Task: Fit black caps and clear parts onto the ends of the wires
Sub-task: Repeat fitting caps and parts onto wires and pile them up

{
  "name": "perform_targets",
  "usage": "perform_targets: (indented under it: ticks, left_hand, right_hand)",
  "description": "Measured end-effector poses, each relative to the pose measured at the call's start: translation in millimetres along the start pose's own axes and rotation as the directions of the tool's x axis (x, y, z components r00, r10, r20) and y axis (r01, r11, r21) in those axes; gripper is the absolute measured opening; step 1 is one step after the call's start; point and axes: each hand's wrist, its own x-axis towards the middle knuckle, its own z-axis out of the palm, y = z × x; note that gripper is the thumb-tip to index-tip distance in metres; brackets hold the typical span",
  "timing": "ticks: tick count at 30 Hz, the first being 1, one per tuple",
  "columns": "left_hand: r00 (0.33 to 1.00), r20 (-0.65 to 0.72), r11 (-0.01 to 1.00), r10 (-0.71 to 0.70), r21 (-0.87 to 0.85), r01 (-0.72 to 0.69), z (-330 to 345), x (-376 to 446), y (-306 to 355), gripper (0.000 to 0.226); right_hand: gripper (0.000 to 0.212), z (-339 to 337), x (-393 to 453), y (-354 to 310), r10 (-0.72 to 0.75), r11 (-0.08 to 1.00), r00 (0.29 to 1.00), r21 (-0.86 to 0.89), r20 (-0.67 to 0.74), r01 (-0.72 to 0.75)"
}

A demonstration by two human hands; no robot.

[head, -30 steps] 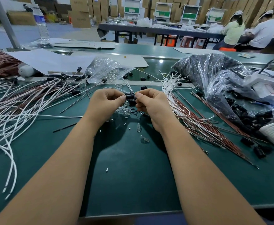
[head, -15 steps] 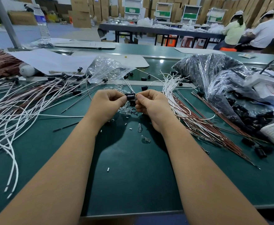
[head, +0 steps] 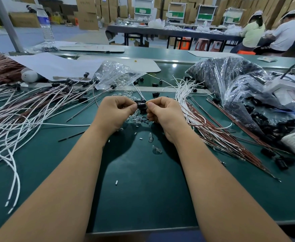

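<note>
Between my two hands sits a small black cap (head: pixel 141 105), held just above the green table (head: pixel 143 189). My left hand (head: pixel 116 112) pinches its left end with curled fingers. My right hand (head: pixel 162 112) pinches its right end. A thin white wire (head: pixel 137 90) runs from the cap away toward the back. Loose clear parts (head: pixel 136 118) lie under the hands, and two more clear parts (head: pixel 150 137) lie nearer me. Whether a clear part sits inside the cap is hidden by my fingers.
Capped wires (head: pixel 38 105) fan out at the left. Bare white and brown wires (head: pixel 204 123) lie at the right. A clear bag of clear parts (head: pixel 115 74) lies behind, a bag of black caps (head: pixel 239 88) at the right. White devices (head: pixel 286 91) sit far right. Two people sit at a far table.
Both hands stay pinched on the black cap in nearly the same spot; the fingers shift only slightly.
</note>
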Motion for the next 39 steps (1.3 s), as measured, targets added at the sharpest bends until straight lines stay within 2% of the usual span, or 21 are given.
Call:
perform_targets:
  ticks: [7,16,24,29,39]
  left_hand:
    - [0.998,-0.037,0.999,0.041,-0.030,-0.042,-0.8,0.0,0.8,0.013]
    - [0.999,-0.032,0.998,-0.012,-0.056,0.010,0.0,-0.6,-0.3,0.010]
    - [0.996,0.004,0.995,-0.094,-0.014,0.094,1.4,3.6,0.2,0.017]
    - [0.998,0.051,0.999,-0.048,-0.022,0.049,1.0,0.3,0.3,0.013]
    - [1.000,0.020,0.998,-0.016,-0.057,0.017,-0.8,-1.0,-2.0,0.010]
  right_hand:
    - [0.015,3.4,1.5,-3.6,0.076,0.997,0.997,0.033,-0.030,-0.075]
    - [0.014,4.4,-2.1,1.3,-0.046,0.999,0.999,-0.011,-0.027,0.046]
    - [0.016,6.1,-2.5,-5.9,-0.063,0.997,0.994,0.043,-0.085,0.066]
    - [0.015,4.4,-3.4,-3.4,-0.025,1.000,0.998,-0.005,-0.054,0.025]
    - [0.016,4.7,-3.4,-1.7,-0.025,0.998,1.000,-0.058,-0.010,0.025]
